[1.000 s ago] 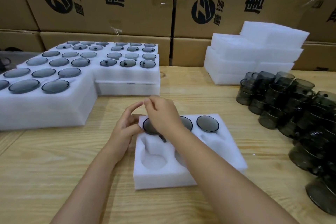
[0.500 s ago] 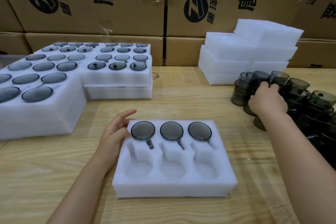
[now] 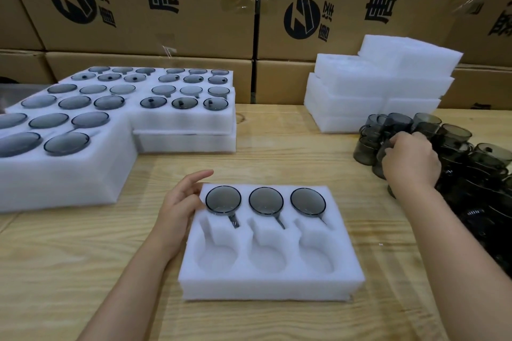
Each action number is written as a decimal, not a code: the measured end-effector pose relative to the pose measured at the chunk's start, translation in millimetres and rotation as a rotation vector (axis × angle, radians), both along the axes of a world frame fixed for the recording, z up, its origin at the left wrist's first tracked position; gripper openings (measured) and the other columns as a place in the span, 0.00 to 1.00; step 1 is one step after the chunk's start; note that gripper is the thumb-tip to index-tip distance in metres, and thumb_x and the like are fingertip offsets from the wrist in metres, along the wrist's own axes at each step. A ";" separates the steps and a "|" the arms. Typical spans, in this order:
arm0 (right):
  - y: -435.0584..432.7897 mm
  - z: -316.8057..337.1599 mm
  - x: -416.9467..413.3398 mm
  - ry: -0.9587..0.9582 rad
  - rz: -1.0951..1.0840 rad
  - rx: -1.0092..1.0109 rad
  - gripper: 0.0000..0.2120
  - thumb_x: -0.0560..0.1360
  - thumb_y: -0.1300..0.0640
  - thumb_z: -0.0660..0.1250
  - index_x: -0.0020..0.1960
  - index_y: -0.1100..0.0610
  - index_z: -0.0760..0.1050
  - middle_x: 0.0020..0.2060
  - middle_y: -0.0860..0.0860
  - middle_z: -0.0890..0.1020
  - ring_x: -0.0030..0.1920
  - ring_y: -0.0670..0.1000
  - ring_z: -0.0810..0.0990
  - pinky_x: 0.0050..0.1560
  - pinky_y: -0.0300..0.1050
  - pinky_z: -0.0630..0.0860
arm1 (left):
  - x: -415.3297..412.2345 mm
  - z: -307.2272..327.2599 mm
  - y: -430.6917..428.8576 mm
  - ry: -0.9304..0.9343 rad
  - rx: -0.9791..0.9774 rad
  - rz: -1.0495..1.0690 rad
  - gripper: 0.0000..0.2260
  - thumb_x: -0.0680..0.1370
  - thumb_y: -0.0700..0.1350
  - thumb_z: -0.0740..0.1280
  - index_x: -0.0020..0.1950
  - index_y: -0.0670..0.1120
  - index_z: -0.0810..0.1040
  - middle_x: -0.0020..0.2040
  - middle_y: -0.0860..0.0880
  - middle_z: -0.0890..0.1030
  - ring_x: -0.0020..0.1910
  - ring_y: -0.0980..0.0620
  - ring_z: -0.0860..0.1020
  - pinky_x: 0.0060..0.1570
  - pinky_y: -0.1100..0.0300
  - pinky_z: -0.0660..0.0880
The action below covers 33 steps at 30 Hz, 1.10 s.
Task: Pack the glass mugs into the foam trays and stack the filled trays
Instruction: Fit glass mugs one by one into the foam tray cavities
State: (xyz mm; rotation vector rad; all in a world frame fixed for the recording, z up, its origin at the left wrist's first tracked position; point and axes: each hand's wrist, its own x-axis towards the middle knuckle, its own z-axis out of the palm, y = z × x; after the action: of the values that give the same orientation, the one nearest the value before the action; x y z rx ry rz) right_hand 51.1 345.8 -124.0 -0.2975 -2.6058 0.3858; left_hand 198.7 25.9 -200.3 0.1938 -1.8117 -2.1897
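Note:
A white foam tray (image 3: 270, 282) lies in front of me on the wooden table. Its far row holds three smoky glass mugs (image 3: 266, 201); the three near pockets are bare. My left hand (image 3: 181, 202) rests against the tray's far left corner with relaxed fingers, holding nothing. At the right, my right hand (image 3: 411, 159) reaches into a pile of loose dark glass mugs (image 3: 454, 146), its fingers curled round one of them at the pile's left edge.
Filled foam trays (image 3: 133, 119) with several mugs each are stacked at the left and back left. Unfilled foam trays (image 3: 379, 85) are piled at the back right. Cardboard boxes (image 3: 249, 8) wall off the table's far side.
My right hand left the tray, swung right to the loose mug pile and curled onto a mug. The left hand stays at the tray's corner.

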 end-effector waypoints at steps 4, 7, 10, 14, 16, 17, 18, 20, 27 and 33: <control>-12.8 -8.0 43.2 0.174 0.182 -0.193 0.08 0.75 0.57 0.67 0.50 0.61 0.78 0.49 0.60 0.77 0.52 0.62 0.72 0.49 0.51 0.67 | 0.3 -1.5 -0.7 0.003 0.000 0.006 0.25 0.72 0.26 0.54 0.58 0.46 0.79 0.44 0.42 0.80 0.41 0.47 0.79 0.36 0.59 0.76; -22.1 -23.4 77.4 0.271 0.264 -0.244 0.08 0.72 0.54 0.72 0.43 0.59 0.79 0.49 0.57 0.76 0.55 0.61 0.67 0.55 0.49 0.61 | 1.8 -0.4 0.6 0.000 -0.009 0.017 0.24 0.72 0.26 0.54 0.57 0.46 0.79 0.43 0.44 0.80 0.40 0.49 0.79 0.35 0.61 0.75; -26.3 -36.5 98.7 0.314 0.351 -0.449 0.09 0.72 0.55 0.71 0.36 0.56 0.74 0.57 0.52 0.71 0.62 0.55 0.65 0.57 0.43 0.57 | 2.6 2.3 1.3 -0.009 -0.035 0.021 0.20 0.68 0.33 0.59 0.57 0.45 0.79 0.44 0.42 0.77 0.41 0.48 0.76 0.37 0.59 0.72; -20.4 -41.0 106.7 0.334 0.553 -0.753 0.12 0.75 0.61 0.66 0.34 0.57 0.71 0.54 0.47 0.76 0.56 0.47 0.75 0.56 0.44 0.71 | 7.1 9.0 4.9 -0.001 -0.030 0.068 0.21 0.72 0.27 0.56 0.56 0.45 0.79 0.50 0.43 0.79 0.48 0.47 0.78 0.41 0.61 0.76; -20.9 -37.4 108.5 0.406 0.560 -0.789 0.12 0.76 0.62 0.65 0.34 0.56 0.71 0.48 0.45 0.78 0.51 0.49 0.77 0.51 0.41 0.73 | 11.4 18.5 9.6 0.035 -0.098 0.181 0.22 0.73 0.26 0.55 0.53 0.49 0.79 0.51 0.47 0.80 0.52 0.50 0.77 0.43 0.65 0.76; -22.0 -35.4 109.7 0.442 0.555 -0.803 0.13 0.76 0.62 0.65 0.34 0.54 0.71 0.46 0.44 0.78 0.50 0.48 0.77 0.49 0.37 0.72 | 14.2 25.8 13.6 0.075 -0.173 0.237 0.21 0.73 0.27 0.57 0.52 0.51 0.79 0.51 0.49 0.80 0.53 0.50 0.77 0.45 0.66 0.75; -22.9 -33.7 111.0 0.475 0.548 -0.822 0.13 0.76 0.62 0.65 0.34 0.53 0.71 0.45 0.43 0.78 0.49 0.48 0.77 0.47 0.34 0.72 | 17.9 34.3 19.3 0.131 -0.271 0.266 0.20 0.72 0.30 0.59 0.51 0.52 0.78 0.50 0.50 0.81 0.54 0.52 0.77 0.50 0.64 0.74; -25.0 -32.2 113.9 0.505 0.542 -0.879 0.14 0.76 0.62 0.66 0.34 0.51 0.72 0.44 0.42 0.78 0.47 0.46 0.77 0.45 0.32 0.71 | 27.5 52.8 38.5 0.245 -0.483 0.214 0.18 0.69 0.36 0.60 0.53 0.55 0.77 0.49 0.56 0.82 0.54 0.57 0.78 0.57 0.61 0.71; -43.5 -28.1 130.6 0.409 0.730 -0.948 0.11 0.74 0.60 0.68 0.33 0.56 0.75 0.44 0.43 0.80 0.46 0.44 0.78 0.45 0.38 0.72 | 18.2 75.8 117.2 0.130 -0.832 -0.505 0.29 0.74 0.51 0.72 0.71 0.62 0.64 0.66 0.63 0.72 0.66 0.67 0.68 0.65 0.63 0.68; -51.0 -26.5 135.4 0.305 0.824 -0.866 0.09 0.70 0.53 0.70 0.34 0.56 0.76 0.51 0.49 0.78 0.53 0.38 0.75 0.51 0.30 0.69 | -1.8 66.5 124.4 0.113 -0.665 -0.462 0.26 0.69 0.44 0.77 0.65 0.53 0.74 0.58 0.56 0.78 0.57 0.56 0.78 0.61 0.52 0.74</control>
State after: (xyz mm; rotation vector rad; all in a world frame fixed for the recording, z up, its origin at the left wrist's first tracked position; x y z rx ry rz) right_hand 186.5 294.8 -150.5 0.5526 -1.9961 1.6776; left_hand 196.9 150.3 -133.8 -0.5235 -2.5761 -1.6481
